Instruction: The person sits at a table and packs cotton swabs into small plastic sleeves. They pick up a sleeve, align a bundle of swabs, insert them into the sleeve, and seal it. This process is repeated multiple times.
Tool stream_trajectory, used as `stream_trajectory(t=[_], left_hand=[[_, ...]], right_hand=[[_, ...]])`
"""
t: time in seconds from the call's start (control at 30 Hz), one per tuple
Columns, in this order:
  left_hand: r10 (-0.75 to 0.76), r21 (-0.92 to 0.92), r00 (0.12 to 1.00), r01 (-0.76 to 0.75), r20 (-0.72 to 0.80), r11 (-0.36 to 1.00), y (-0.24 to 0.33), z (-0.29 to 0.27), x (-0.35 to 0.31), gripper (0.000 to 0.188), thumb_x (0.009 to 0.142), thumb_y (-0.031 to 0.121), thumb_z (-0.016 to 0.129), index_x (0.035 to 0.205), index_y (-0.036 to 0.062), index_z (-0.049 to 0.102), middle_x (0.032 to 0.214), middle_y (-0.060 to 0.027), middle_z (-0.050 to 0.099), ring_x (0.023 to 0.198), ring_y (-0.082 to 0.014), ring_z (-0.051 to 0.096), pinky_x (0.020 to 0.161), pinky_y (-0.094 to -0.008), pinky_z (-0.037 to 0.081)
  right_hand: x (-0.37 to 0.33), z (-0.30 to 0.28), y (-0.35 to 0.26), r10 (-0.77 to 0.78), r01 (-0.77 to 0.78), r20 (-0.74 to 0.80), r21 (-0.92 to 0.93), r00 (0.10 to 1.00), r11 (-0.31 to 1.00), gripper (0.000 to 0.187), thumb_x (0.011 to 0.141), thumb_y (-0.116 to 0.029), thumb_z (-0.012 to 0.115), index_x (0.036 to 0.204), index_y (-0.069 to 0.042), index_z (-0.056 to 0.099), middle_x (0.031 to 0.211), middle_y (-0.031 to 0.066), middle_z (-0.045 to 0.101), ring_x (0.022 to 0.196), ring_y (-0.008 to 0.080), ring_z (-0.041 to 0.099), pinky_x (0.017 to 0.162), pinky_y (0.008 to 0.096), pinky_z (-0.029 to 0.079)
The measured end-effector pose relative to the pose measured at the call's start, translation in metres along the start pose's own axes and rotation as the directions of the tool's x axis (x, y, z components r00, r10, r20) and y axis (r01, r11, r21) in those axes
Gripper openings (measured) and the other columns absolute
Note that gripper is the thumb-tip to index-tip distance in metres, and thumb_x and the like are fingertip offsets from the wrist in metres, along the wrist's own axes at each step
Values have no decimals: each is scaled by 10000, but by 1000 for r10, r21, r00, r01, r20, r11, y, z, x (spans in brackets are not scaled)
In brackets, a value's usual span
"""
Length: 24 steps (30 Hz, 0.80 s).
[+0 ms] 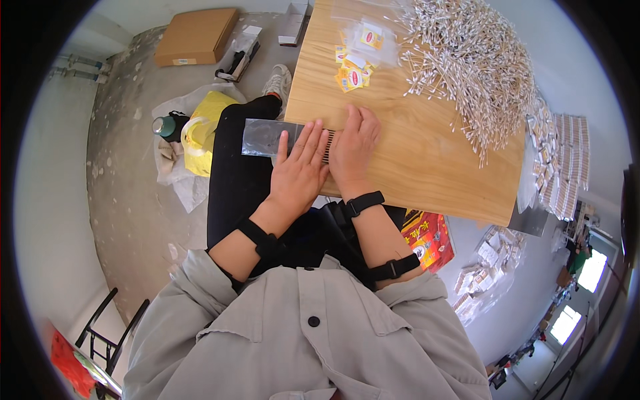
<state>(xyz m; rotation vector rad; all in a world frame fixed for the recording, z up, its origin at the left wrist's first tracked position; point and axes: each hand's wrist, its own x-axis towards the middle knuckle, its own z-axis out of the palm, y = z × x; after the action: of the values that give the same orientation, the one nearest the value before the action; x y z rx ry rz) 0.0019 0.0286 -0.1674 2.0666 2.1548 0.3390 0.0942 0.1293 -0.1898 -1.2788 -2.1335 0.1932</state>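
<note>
Plastic bag (262, 137) juts past the left edge of the worktop (427, 163) under my left hand (298, 175), grip flat and spread; my right hand (353, 152) curls alongside, whether pinching I cannot tell.

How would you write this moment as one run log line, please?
left hand: laid over clear bag | right hand: beside dark-striped strip, grip unclear | wooden table: heaped cotton swabs, yellow packets

One left hand (298, 177), one right hand (351, 152), one clear pouch (262, 138) under the left, one swab heap (477, 63), one brown box (193, 33) and one worktop (427, 160) are counted.
</note>
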Motion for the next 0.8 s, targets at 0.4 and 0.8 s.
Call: stream_trajectory(t=[0.4, 0.8], left_hand=[[-170, -316, 970, 107, -177, 943, -42, -30, 11, 217, 730, 152, 757, 791, 65, 567, 777, -86, 546, 801, -291, 586, 722, -415, 457], [-315, 42, 941, 312, 122, 949, -24, -32, 40, 332, 791, 304, 680, 887, -3, 597, 880, -170, 650, 822, -333, 678, 734, -436, 543]], right_hand=[[1, 1, -5, 2, 4, 53, -101, 999, 995, 313, 884, -55, 512, 1191, -1, 542, 1141, 152, 509, 1198, 341, 463, 1074, 503, 320], [3, 0, -2, -25, 29, 55, -73, 998, 997, 311, 880, -59, 505, 1182, 8, 531, 1150, 168, 499, 1213, 354, 452, 1087, 514, 307]])
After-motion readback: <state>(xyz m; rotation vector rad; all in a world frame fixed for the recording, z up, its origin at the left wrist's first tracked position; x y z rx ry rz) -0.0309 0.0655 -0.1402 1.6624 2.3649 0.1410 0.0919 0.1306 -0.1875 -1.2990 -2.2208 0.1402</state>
